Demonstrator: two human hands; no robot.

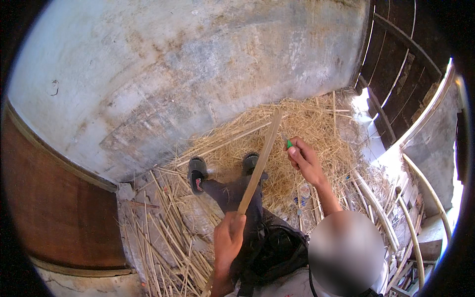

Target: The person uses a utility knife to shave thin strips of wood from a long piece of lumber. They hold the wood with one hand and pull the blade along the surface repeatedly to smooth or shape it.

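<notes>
Wall, one: pale, stained plaster (pixel 213 64), spanning the top. Panel, one: brown (pixel 59 198), at far left. Door, one: dark planks (pixel 396 54), upper right, light showing through the gaps. Pile, one: straw-coloured shavings (pixel 319 128), on the floor below the wall. Poles, several: curved (pixel 378 210), at right. Sticks, many: thin and loose (pixel 170 237), lower left. Trousers, one pair: dark (pixel 232 193), the legs reaching toward the pile. Strip, one: long, flat, tan (pixel 258 166), rising from the left hand and slanting up to the right above the legs, its far end over the shavings, left of the right hand and apart from it. Shoes, one pair: dark (pixel 198 166), either side of the strip. Left hand (pixel 230 232): closed round the strip. Right hand (pixel 303 159): pinching a small green item (pixel 289 144), kind too small to tell, just beside the strip's upper part.
</notes>
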